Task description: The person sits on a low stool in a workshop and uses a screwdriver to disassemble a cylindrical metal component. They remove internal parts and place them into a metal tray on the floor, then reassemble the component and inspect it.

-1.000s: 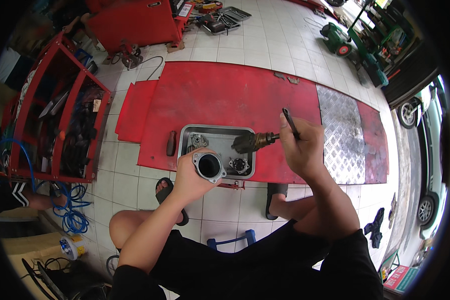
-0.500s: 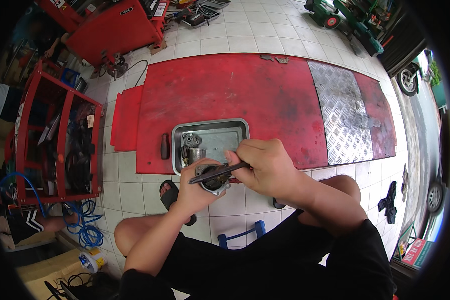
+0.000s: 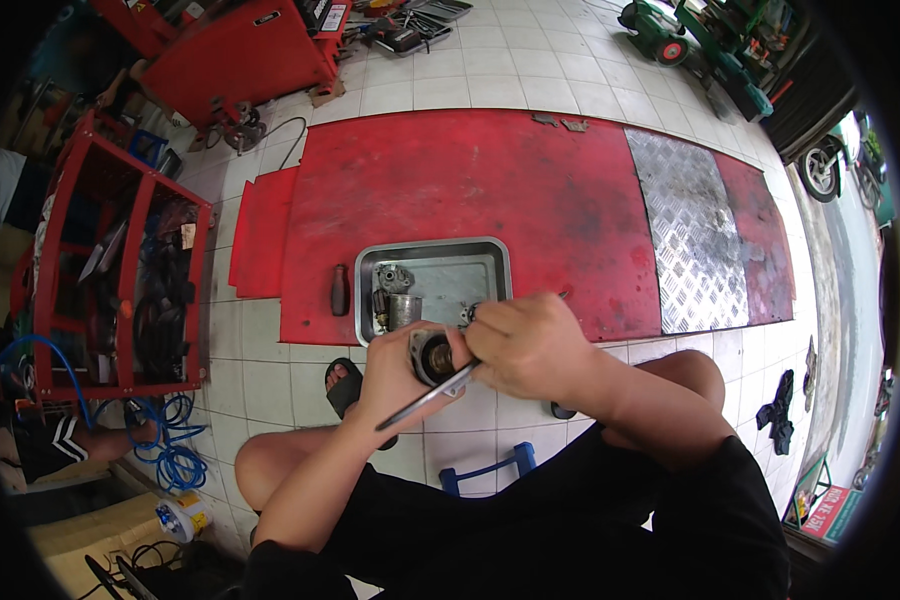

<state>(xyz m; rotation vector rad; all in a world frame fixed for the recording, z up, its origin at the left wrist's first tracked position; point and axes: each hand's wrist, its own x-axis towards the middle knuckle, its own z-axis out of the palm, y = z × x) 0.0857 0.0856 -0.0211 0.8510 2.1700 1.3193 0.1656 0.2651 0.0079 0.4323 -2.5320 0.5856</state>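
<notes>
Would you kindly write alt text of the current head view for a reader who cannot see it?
A person's left hand grips a hollow grey metal housing, while the right hand holds a slim grey tool across its near edge. Beyond, a rectangular silver metal tray of parts rests on a red platform.

A red metal cabinet (image 3: 240, 70) stood at 11 o'clock, a wheeled green machine (image 3: 653, 36) at 1, a motorcycle wheel (image 3: 820, 174) at 2. A black cloth (image 3: 776, 412) lay at 4, a coiled blue hose (image 3: 178, 470) at 8; an open red shelf unit (image 3: 126, 330) occupied 9.
</notes>
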